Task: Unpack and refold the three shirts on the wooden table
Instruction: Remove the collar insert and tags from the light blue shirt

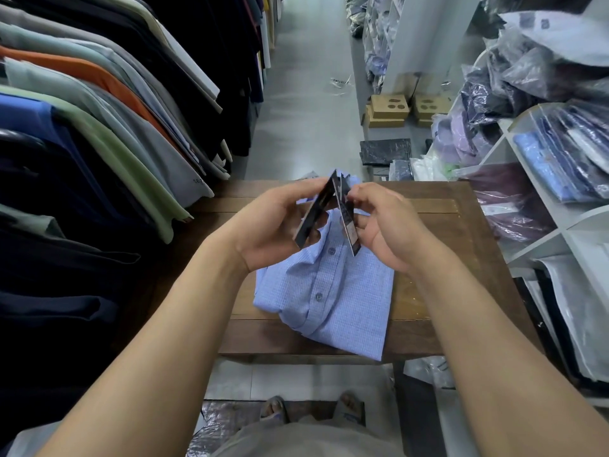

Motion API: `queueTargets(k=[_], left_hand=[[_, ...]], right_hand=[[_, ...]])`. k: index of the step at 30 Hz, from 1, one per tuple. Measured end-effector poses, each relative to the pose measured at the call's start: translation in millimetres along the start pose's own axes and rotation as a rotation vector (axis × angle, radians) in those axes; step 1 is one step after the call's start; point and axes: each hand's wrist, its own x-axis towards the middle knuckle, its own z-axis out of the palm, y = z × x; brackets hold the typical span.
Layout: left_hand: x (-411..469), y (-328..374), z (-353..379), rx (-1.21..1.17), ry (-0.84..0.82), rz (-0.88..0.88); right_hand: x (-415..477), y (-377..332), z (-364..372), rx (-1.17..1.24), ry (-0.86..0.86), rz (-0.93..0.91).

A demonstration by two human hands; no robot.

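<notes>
A folded light-blue checked shirt [333, 291] lies buttoned side up on the wooden table [438, 258], its lower edge hanging over the near side. Above its collar I hold dark card tags [329, 209] spread apart like a tent. My left hand [273, 222] pinches the left tag and my right hand [385, 222] pinches the right one. More blue cloth [352, 179] shows behind my hands at the table's far edge. No other shirt on the table is clearly visible.
A rack of hanging shirts [99, 127] lines the left side, touching the table's left edge. White shelves [547, 206] with bagged shirts stand on the right. Cardboard boxes [389, 110] and dark packets [385, 151] sit on the floor beyond the table. Plastic wrap [217, 420] lies by my feet.
</notes>
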Motion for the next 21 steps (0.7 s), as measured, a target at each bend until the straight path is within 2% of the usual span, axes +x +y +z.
queueTargets(k=[5, 8, 15, 18, 21], left_hand=[[-2.4, 2.8, 6.1, 0.194, 0.118, 0.072], [-3.4, 3.9, 8.1, 0.391, 0.149, 0.141], [-1.3, 1.8, 8.3, 0.578, 0.192, 0.182], [-0.7, 2.8, 10.1, 0.550, 0.198, 0.168], [2.6, 5.1, 13.5, 0.321, 0.153, 0.086]], right_hand=[[3.6, 3.9, -6.8, 0.080, -0.194, 0.167], [4.0, 6.1, -10.6, 0.180, -0.303, 0.204], [4.7, 11.2, -10.5, 0.266, -0.311, 0.214], [5.2, 10.7, -12.0, 0.304, -0.306, 0.224], [6.3, 10.2, -14.0, 0.326, -0.263, 0.230]])
